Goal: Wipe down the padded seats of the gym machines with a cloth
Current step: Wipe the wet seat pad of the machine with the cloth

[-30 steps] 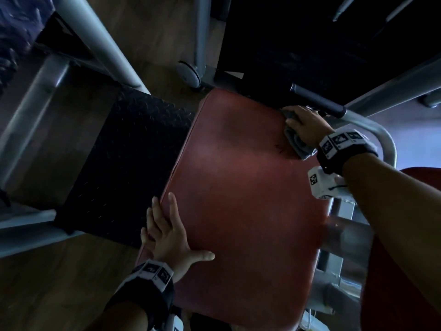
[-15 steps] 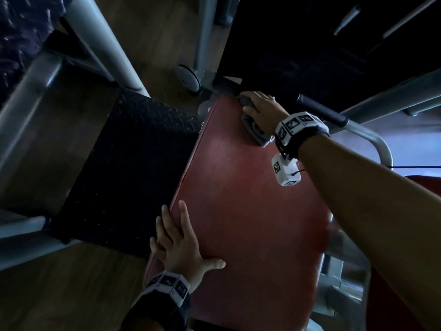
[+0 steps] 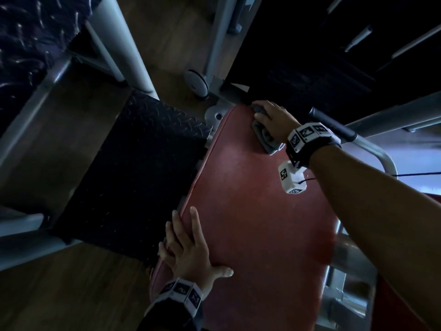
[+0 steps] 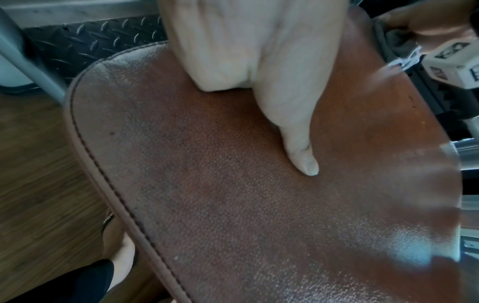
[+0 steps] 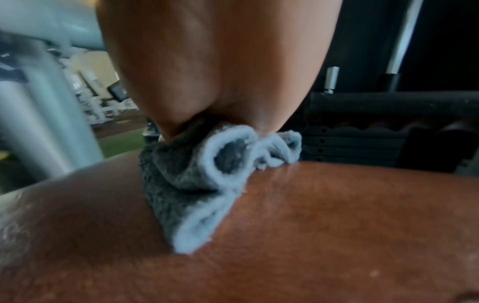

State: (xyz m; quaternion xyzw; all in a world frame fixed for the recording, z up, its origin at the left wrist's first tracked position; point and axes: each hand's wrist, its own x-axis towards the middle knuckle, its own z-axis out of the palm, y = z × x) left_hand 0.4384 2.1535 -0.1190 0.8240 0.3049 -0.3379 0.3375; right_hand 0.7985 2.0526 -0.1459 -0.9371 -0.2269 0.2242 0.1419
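A red padded seat (image 3: 250, 223) fills the middle of the head view. My right hand (image 3: 269, 118) grips a bunched grey cloth (image 3: 265, 137) and presses it onto the seat's far left corner. In the right wrist view the cloth (image 5: 197, 176) is crumpled under my palm (image 5: 220, 61) on the red pad (image 5: 311, 235). My left hand (image 3: 188, 247) lies flat on the near left edge, fingers straight and thumb spread. The left wrist view shows that hand (image 4: 259, 51) resting on the grained seat (image 4: 233, 205).
A black diamond-plate footplate (image 3: 133, 168) lies left of the seat. Grey frame tubes (image 3: 128, 44) cross above it. A black-gripped handle (image 3: 334, 123) sits just behind my right wrist. Black weight plates (image 5: 362, 143) stand beyond the seat. Wooden floor (image 3: 59, 295) surrounds the machine.
My right hand has slid the cloth leftward along the seat's far edge, from the far right corner to the far left corner. My left hand has stayed flat on the near left edge.
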